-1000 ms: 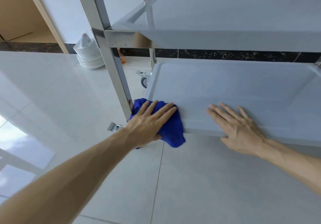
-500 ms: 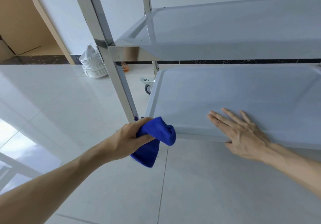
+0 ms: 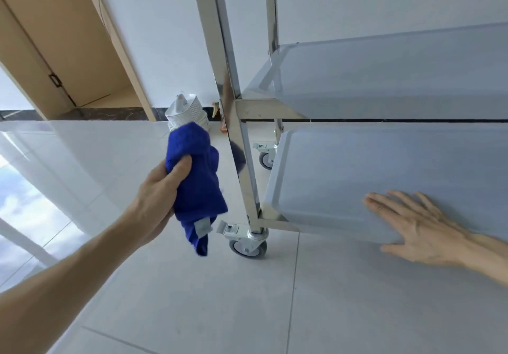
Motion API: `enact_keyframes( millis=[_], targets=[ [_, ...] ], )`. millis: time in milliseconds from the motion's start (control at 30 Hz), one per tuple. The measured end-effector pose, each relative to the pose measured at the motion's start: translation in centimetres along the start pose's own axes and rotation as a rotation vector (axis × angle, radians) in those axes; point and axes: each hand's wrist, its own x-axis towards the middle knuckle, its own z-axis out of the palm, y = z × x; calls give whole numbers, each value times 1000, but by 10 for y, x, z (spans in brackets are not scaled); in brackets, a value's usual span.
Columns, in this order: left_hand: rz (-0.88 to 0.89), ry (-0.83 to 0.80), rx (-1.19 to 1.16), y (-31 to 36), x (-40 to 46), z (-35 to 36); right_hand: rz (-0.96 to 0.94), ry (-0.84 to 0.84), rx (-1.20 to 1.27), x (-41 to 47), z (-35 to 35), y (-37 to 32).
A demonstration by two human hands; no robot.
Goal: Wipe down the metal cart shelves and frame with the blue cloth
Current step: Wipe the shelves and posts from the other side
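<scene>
Cloth [image 3: 196, 186]: one, gripped by left hand [image 3: 158, 197]; two shelves visible.

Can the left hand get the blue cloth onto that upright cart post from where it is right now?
Probably yes. The left hand grips the blue cloth just left of the post, apart from it, with nothing between them. The right hand rests flat on the bottom shelf, out of the way.

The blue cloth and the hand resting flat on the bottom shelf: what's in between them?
In the head view, the cart's upright metal post stands between the cloth and the right hand, then bare shelf.
</scene>
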Motion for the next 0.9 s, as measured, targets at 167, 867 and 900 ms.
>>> enact_keyframes(
  millis=[167, 867, 900],
  targets=[
    [251, 33, -180, 2, 4, 51, -187, 76, 55, 29, -42, -51],
    [302, 32, 147, -136, 31, 98, -179, 206, 148, 72, -23, -131],
    [339, 70, 146, -125, 33, 102, -180, 211, 148, 72, -23, -131]
  ],
)
